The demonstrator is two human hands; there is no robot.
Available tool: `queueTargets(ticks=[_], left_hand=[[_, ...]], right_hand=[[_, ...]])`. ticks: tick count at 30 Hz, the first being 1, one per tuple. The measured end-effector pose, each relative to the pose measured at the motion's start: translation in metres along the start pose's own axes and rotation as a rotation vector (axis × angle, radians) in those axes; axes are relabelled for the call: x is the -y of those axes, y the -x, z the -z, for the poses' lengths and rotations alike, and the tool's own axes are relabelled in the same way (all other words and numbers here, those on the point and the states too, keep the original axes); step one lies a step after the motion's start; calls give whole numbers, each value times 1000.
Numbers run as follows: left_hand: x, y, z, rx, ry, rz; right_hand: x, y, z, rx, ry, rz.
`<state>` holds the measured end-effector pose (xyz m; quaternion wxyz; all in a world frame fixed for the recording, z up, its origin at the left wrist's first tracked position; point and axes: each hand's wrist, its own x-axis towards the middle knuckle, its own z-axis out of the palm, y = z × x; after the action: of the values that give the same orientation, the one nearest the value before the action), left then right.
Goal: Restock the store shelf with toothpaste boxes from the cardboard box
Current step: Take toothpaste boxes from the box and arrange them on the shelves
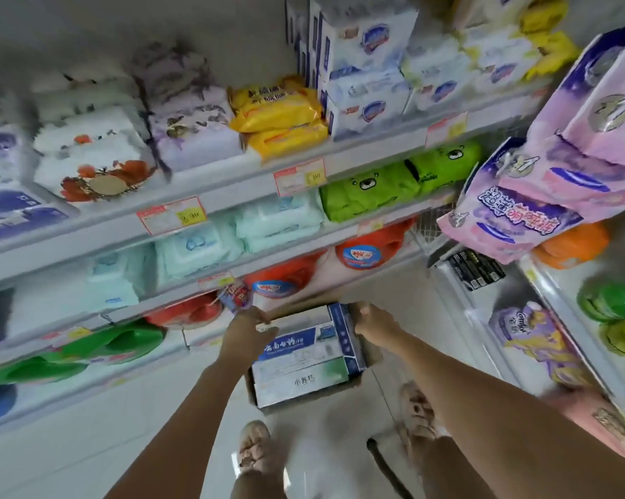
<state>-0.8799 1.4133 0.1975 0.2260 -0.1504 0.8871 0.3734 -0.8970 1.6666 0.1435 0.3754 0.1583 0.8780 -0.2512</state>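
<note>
While the left hand (248, 327) and right hand (372, 318) grip the toothpaste boxes (296, 349), lift them straight up from the cardboard box (373, 352).

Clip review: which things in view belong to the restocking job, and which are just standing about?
Job:
- toothpaste boxes, gripped at either end by left hand and right hand
- cardboard box on the floor
- store shelf

Standing about:
- yellow packs
- green bear packs
- orange tubs
- pink hanging packs
</note>
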Motion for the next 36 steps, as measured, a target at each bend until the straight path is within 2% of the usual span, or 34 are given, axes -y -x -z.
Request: queueTargets(ticks=[4,7,11,15,18,21,24,29,32,36], left_hand=[[35,-42,-66,86,-129,77],[65,-68,-107,109,-400,54],[94,-92,-147,150,-535,12],[108,-99,-168,85,-735,-39],[108,-98,-171,42,-763,-47],[104,-93,-168,19,-723,-36],[98,-83,-168,4,-622,9],[96,-65,-162,-59,-308,155],[95,-52,-154,-52,-87,239],[86,-28,-147,-52,228,269]], right_hand=[[-41,-59,-36,141,-32,-45],[-73,-97,-75,190,-125,-66],[-98,-133,-126,234,-327,-142],[-117,-147,-162,64,-372,-18],[-140,-176,-205,-16,-418,51],[-113,-145,-186,-3,-605,81],[-99,-139,-181,82,-814,41],[-87,-128,-176,102,-865,-74],[-90,-119,-162,193,-874,-142],[-94,-97,-133,181,-944,17]])
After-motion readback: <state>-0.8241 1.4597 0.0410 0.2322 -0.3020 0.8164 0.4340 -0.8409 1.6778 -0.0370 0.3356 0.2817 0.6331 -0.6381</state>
